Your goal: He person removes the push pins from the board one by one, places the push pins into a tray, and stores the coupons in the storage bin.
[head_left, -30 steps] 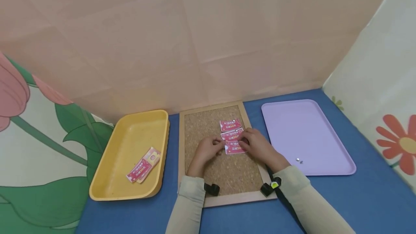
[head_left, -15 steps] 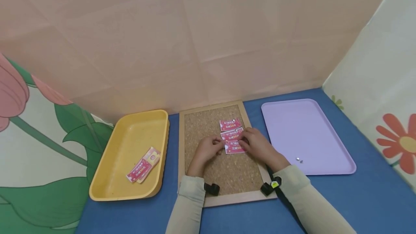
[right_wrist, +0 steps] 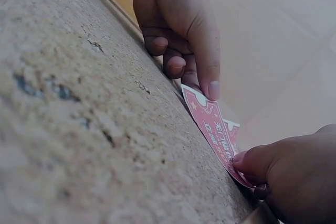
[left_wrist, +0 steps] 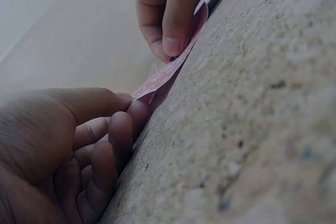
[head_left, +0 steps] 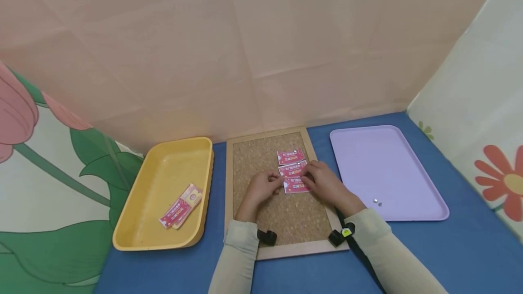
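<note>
A cork board (head_left: 261, 221) in a wooden frame carries three pink coupons in a column. The top coupon (head_left: 285, 158) and middle coupon (head_left: 288, 169) each have a small silver thumbtack near the upper right. My left hand (head_left: 260, 189) pinches the left end of the lowest coupon (head_left: 296, 186) between thumb and finger. At that coupon's upper right, my right hand (head_left: 324, 184) pinches a small thumbtack (left_wrist: 172, 59), mostly hidden by the fingertips. In the right wrist view the lowest coupon (right_wrist: 207, 124) bows slightly off the cork.
To the left stands a yellow tray (head_left: 163, 162) with several coupons (head_left: 180, 208) lying in it. On the right, a lilac tray (head_left: 380, 167) holds a couple of loose thumbtacks (head_left: 376, 201). A blue cloth (head_left: 302, 276) covers the table, with a pinkish wall sheet behind.
</note>
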Motion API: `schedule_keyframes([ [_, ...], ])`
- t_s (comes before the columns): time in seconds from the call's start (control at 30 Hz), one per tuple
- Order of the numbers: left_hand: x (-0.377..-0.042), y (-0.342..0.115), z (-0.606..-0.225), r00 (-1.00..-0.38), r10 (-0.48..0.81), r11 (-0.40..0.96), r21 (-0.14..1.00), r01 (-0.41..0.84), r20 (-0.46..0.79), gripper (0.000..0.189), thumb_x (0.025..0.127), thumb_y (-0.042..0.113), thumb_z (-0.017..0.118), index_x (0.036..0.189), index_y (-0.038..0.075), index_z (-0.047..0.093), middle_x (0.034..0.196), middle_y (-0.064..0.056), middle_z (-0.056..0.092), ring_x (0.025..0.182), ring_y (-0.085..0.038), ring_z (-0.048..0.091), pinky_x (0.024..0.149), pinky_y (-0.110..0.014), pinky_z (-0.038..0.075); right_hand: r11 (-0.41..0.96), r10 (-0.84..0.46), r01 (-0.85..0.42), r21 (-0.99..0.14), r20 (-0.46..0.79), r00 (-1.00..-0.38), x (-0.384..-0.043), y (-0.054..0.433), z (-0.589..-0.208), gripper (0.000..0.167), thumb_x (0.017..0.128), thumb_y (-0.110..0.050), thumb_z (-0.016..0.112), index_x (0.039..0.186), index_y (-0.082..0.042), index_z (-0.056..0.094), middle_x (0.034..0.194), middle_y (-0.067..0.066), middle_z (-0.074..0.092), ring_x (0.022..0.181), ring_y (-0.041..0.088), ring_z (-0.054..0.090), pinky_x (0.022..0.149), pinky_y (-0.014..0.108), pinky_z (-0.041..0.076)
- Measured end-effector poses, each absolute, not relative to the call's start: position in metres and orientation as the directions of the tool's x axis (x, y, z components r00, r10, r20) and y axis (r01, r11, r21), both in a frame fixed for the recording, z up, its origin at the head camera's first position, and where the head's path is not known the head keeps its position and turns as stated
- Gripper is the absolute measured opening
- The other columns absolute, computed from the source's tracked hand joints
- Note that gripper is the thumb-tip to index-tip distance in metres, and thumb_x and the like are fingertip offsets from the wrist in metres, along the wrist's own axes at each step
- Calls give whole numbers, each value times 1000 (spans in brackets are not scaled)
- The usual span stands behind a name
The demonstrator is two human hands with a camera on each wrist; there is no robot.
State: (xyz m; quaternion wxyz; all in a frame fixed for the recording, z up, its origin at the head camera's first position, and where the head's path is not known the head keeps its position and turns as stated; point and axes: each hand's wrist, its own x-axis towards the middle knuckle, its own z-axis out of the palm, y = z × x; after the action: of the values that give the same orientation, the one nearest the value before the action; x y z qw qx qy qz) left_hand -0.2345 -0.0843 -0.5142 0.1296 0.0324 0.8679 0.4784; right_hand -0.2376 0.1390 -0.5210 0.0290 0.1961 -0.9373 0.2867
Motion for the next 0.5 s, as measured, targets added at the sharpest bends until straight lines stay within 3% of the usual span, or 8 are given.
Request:
schedule_keyframes([
  [0.5, -235, -84, -514, -964, 172, 553, 830, -77, -204, 18, 94, 35, 65, 92, 17, 69, 70, 1, 65, 59, -13, 58, 50, -26, 44, 750, -350, -387, -536, 175, -920, -237, 140, -521, 11, 93, -22, 68, 96, -12, 66, 96, 1, 58, 89, 18, 53, 76, 37, 49],
])
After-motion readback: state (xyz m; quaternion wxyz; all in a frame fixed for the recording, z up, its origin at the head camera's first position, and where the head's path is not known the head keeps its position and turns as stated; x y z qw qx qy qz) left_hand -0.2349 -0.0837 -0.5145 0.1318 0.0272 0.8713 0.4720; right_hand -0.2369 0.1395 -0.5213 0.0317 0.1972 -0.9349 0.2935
